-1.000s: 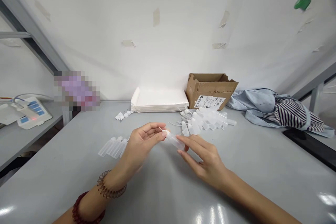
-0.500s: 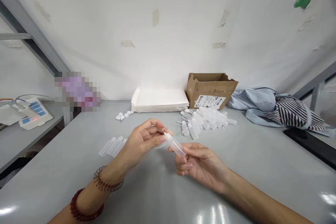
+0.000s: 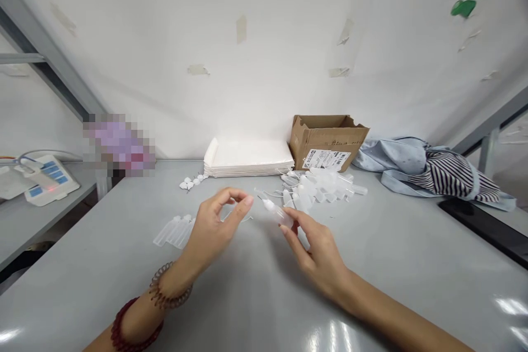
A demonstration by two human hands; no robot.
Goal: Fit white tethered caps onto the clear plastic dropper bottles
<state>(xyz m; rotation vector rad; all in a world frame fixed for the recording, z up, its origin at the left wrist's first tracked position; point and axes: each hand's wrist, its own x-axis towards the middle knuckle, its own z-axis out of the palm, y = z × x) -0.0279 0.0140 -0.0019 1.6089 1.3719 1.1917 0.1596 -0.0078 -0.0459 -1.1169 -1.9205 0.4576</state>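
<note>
My right hand (image 3: 311,245) pinches a small translucent squeeze bottle (image 3: 277,213) by its lower end, between thumb and fingers. The bottle tilts up to the left, and a thin needle tip shows on its white top. To its left, my left hand (image 3: 220,220) is apart from the bottle, with thumb and fingers curved and a gap between them. Nothing shows in that gap except a thin white strip lying behind the hand. Beyond my left forearm lie several similar bottles (image 3: 175,231) in a row. A heap of translucent bottles (image 3: 322,187) lies beyond my right hand.
Small white caps (image 3: 192,181) lie near a stack of white padded envelopes (image 3: 249,158) by the wall. An opened cardboard box (image 3: 330,143) stands behind the heap. At the right are a blue and striped cloth (image 3: 449,173) and a black phone-like object (image 3: 487,228).
My left hand has let go of the bottle's tip and drawn slightly left. My right hand has turned palm down, still holding the bottle, whose needle tip now shows.
</note>
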